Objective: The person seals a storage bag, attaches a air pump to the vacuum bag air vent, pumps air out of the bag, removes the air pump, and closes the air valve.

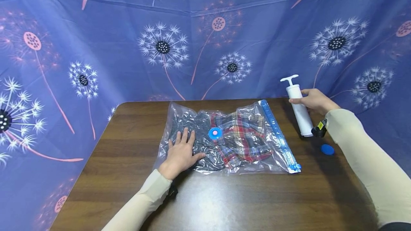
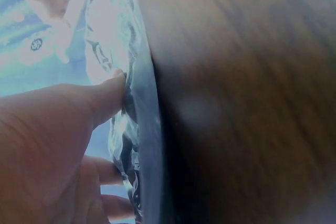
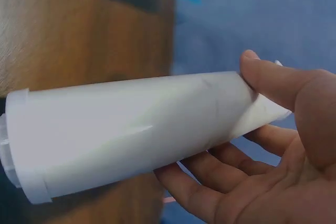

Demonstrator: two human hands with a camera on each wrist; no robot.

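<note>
A clear vacuum storage bag (image 1: 192, 159) lies flat on the table, with dark clothing in its left part and plaid clothing (image 1: 244, 134) in its right. Near its middle sits a round blue valve (image 1: 215, 133) with a pink centre. My left hand (image 1: 182, 152) rests with spread fingers on the bag's left part; the left wrist view shows its thumb (image 2: 113, 95) against the plastic. At the right, my right hand (image 1: 313, 101) grips a white hand pump (image 1: 300, 115) near its T-handle end. In the right wrist view, thumb and fingers curl round the pump's barrel (image 3: 126, 129).
A blue round cap (image 1: 327, 149) lies on the wooden table (image 1: 128, 145) below the pump. The bag's blue zip strip (image 1: 279, 134) runs down its right edge, with a slider (image 1: 294, 167) at the near end. Behind the table hangs a blue dandelion-print cloth (image 1: 192, 77).
</note>
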